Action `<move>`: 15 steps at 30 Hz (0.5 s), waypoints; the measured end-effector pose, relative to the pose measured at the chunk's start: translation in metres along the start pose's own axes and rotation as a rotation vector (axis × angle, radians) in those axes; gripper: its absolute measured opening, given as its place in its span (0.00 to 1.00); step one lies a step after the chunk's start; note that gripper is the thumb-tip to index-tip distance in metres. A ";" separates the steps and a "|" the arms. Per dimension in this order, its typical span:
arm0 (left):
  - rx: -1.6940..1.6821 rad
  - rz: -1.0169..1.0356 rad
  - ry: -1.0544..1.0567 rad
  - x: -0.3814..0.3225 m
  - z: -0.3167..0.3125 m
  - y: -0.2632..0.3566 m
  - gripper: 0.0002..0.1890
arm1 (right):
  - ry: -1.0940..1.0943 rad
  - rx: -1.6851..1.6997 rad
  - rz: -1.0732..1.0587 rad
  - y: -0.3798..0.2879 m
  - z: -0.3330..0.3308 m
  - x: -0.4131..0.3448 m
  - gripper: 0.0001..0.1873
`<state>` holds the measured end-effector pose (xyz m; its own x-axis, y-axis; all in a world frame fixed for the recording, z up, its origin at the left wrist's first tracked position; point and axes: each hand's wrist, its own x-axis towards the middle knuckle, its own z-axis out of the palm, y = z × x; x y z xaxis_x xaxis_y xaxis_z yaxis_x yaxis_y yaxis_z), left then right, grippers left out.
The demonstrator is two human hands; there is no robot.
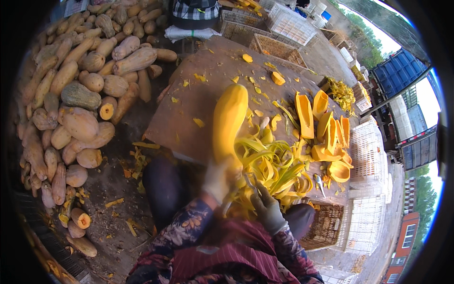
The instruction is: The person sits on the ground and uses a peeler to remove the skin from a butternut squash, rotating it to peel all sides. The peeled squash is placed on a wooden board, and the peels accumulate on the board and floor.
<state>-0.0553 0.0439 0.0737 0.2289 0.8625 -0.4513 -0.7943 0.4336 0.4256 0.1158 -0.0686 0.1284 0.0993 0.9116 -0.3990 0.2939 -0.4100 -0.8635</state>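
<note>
My gloved left hand grips the near end of a long peeled butternut-type squash, which points away from me over the board. The glove is blurred. In my gloved right hand is a metal peeler, held close to the near end of the squash. A heap of curled yellow-green peelings lies beside the squash and spreads down towards my lap. Farther right, several hollowed orange squash pieces stand and lie on the board. A spoon rests near them at the right edge.
A large pile of unpeeled squashes covers the ground at left. The brown work board bears scattered scraps. Plastic crates stand along the right, another crate below the board edge. A seated person is partly visible at the far side.
</note>
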 end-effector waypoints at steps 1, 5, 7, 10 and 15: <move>-0.164 -0.116 -0.081 0.001 -0.006 0.003 0.26 | -0.021 0.147 -0.039 0.003 -0.001 0.000 0.29; -0.544 -0.283 -0.346 0.000 -0.020 -0.002 0.24 | 0.074 0.162 -0.114 0.005 -0.012 0.020 0.32; -0.494 -0.266 -0.267 -0.005 -0.025 -0.011 0.22 | 0.063 0.128 -0.182 -0.005 -0.018 0.039 0.29; -0.374 -0.185 -0.220 -0.008 -0.032 -0.018 0.18 | 0.058 -0.366 -0.263 -0.047 -0.019 0.089 0.29; -0.409 -0.141 -0.416 -0.006 -0.039 -0.009 0.17 | 0.101 -0.665 -0.535 -0.153 0.008 0.210 0.32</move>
<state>-0.0717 0.0244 0.0419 0.4833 0.8696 -0.1014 -0.8735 0.4866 0.0100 0.0840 0.1858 0.1743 -0.1369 0.9884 0.0665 0.8182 0.1506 -0.5548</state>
